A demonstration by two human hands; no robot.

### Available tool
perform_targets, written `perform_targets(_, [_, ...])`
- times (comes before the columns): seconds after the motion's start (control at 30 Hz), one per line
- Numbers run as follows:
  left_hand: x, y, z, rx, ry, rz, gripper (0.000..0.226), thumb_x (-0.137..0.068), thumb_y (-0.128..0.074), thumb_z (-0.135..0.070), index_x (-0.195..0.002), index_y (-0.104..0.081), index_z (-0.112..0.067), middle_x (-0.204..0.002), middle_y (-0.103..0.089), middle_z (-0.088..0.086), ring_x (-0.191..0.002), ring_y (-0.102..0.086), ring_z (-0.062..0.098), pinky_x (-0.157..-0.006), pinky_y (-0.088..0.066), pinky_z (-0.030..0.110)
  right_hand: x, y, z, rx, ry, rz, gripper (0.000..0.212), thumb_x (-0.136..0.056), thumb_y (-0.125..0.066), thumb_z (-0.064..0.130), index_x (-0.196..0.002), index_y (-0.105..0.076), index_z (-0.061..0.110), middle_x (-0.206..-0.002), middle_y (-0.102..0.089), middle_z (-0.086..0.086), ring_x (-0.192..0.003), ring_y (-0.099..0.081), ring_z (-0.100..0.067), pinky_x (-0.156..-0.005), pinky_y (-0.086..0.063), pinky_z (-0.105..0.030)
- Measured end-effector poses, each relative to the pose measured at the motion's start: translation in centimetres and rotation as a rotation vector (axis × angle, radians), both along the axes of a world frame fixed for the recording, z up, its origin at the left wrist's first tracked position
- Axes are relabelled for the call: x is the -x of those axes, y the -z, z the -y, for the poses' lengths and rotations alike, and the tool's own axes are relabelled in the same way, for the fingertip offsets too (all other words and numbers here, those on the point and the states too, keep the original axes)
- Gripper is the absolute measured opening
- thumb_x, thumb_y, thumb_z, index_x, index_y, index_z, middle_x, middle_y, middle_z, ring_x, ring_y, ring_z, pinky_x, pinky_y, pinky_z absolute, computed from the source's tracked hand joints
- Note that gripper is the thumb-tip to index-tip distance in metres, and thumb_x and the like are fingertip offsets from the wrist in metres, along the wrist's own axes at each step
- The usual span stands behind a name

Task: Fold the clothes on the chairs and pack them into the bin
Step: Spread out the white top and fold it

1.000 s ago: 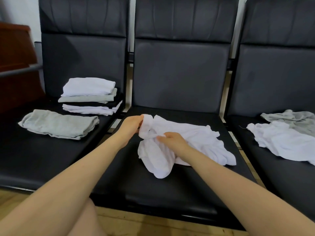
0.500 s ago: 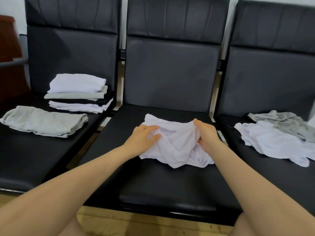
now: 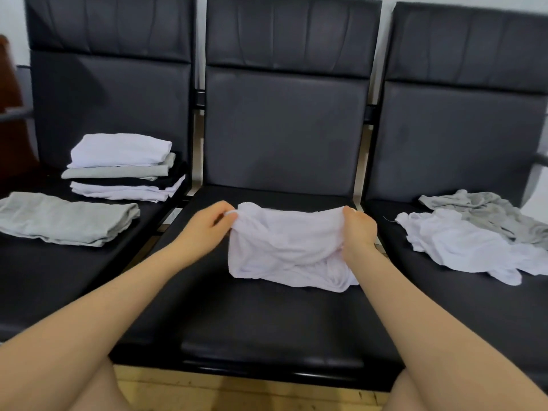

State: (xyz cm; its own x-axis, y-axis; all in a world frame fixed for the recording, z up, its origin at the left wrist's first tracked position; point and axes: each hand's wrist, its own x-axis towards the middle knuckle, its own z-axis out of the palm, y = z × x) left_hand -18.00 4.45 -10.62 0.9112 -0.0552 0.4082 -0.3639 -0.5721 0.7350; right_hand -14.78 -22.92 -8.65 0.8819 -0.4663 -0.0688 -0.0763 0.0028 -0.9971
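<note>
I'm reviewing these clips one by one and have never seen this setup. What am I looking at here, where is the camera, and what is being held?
No machine here: a person wears a camera on the head, looking down at their own bare arms. The left hand and right hand each pinch a top corner of a white garment over the middle chair. On the left chair sit a folded stack and a folded grey piece. On the right chair lie unfolded white clothes and a grey one. No bin is in view.

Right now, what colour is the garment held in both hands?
White garment, seen clearly in the head view.
</note>
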Motion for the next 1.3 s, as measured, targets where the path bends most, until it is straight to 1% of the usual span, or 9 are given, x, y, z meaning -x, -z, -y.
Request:
perform_targets(0.17, [0.5, -1.0, -3.6, 0.285, -0.151, 0.046, 0.021, -0.092, -0.052, -0.019, -0.077, -0.061, -0.008, -0.071, -0.06, -0.011, -0.071, -0.054, 0.002, -0.074, -0.045, 0.017, 0.0, 0.4, 0.8, -0.02, 0.033, 0.009, 0.026, -0.092, -0.052, 0.015, -0.067, -0.048, 0.019, -0.062, -0.048, 0.001, -0.05, -0.044, -0.012, -0.049, -0.038, -0.022])
perform_targets(0.23, [0.7, -0.8, -4.7, 0.362, -0.153, -0.046, 0.033, -0.088, -0.054, -0.029, -0.071, -0.061, -0.002, -0.073, -0.06, 0.0, -0.075, -0.056, 0.006, -0.08, -0.042, 0.027, 0.0, 1.2, 1.1, 0.25, -0.134, -0.116, 0.024, -0.092, -0.05, 0.017, -0.068, -0.049, 0.015, -0.067, -0.052, -0.004, -0.053, -0.047, -0.015, -0.05, -0.039, -0.025])
perform_targets(0.37, [1.4, 0.6, -4.3, 0.167, -0.099, -0.321, 0.041, -0.095, -0.051, -0.024, -0.06, -0.07, -0.017, -0.068, -0.064, 0.004, -0.067, -0.061, 0.011, -0.074, -0.052, 0.032, -0.3, 3.0, 0.2, 0.987, -0.412, -0.279, 0.029, -0.095, -0.044, 0.035, -0.103, -0.057, 0.01, -0.101, -0.06, -0.009, -0.089, -0.056, -0.024, -0.071, -0.04, -0.031])
perform_targets(0.53, [0.7, 2.0, -3.5, -0.043, -0.256, -0.455, 0.026, -0.092, -0.054, -0.034, -0.079, -0.059, -0.012, -0.076, -0.062, 0.003, -0.069, -0.055, 0.019, -0.073, -0.047, 0.032, -1.3, 2.5, -2.5, 1.183, -0.181, 0.112, 0.049, -0.088, -0.058, 0.038, -0.13, -0.052, 0.014, -0.124, -0.053, -0.007, -0.118, -0.044, -0.026, -0.087, -0.04, -0.035])
perform_targets(0.7, [-0.4, 1.6, -3.0, -0.122, -0.221, -0.574, 0.032, -0.085, -0.062, -0.034, -0.064, -0.047, -0.016, -0.069, -0.042, 0.004, -0.067, -0.04, 0.017, -0.065, -0.032, 0.028, -2.8, 3.5, -5.9, 0.906, -0.469, -0.043, 0.055, -0.093, -0.051, 0.046, -0.14, -0.045, 0.019, -0.139, -0.05, -0.004, -0.128, -0.044, -0.023, -0.093, -0.039, -0.033])
perform_targets(0.83, [-1.4, 1.5, -1.4, -0.295, -0.263, -0.65, 0.041, -0.083, -0.059, -0.032, -0.051, -0.038, -0.018, -0.054, -0.036, -0.002, -0.058, -0.038, 0.017, -0.056, -0.029, 0.027, -3.0, 4.0, -6.2, 0.758, -0.619, -0.17, 0.03, -0.09, -0.054, 0.05, -0.101, -0.066, 0.025, -0.102, -0.065, 0.007, -0.085, -0.058, -0.01, -0.071, -0.044, -0.026])
perform_targets(0.93, [-2.5, 1.2, -0.7, -0.105, -0.296, -0.579, 0.026, -0.091, -0.047, -0.026, -0.07, -0.053, -0.013, -0.07, -0.05, 0.0, -0.075, -0.047, 0.019, -0.061, -0.036, 0.029, -2.8, 2.7, -5.6, 0.517, -0.519, -0.215, 0.021, -0.088, -0.06, 0.045, -0.077, -0.067, 0.028, -0.083, -0.059, 0.009, -0.079, -0.058, -0.016, -0.063, -0.045, -0.028])
perform_targets(1.07, [-2.9, 0.8, -1.6, 0.337, -0.382, -0.286, 0.027, -0.093, -0.046, -0.027, -0.07, -0.046, -0.013, -0.072, -0.046, 0.0, -0.069, -0.04, 0.015, -0.058, -0.031, 0.029, -2.6, 0.8, -3.2, 0.017, -0.304, -0.2, 0.02, -0.085, -0.068, 0.037, -0.078, -0.067, 0.019, -0.081, -0.062, -0.002, -0.077, -0.059, -0.022, -0.08, -0.05, -0.037])
perform_targets(1.3, [-2.7, 0.4, -2.9, 0.403, -0.506, -0.013, 0.017, -0.09, -0.052, -0.032, -0.078, -0.051, -0.02, -0.075, -0.053, -0.009, -0.066, -0.046, 0.004, -0.059, -0.035, 0.022, -1.3, -0.6, 1.8, -0.307, -0.131, -0.005, 0.022, -0.093, -0.063, 0.024, -0.074, -0.054, 0.016, -0.066, -0.044, 0.003, -0.054, -0.039, -0.01, -0.054, -0.035, -0.022])
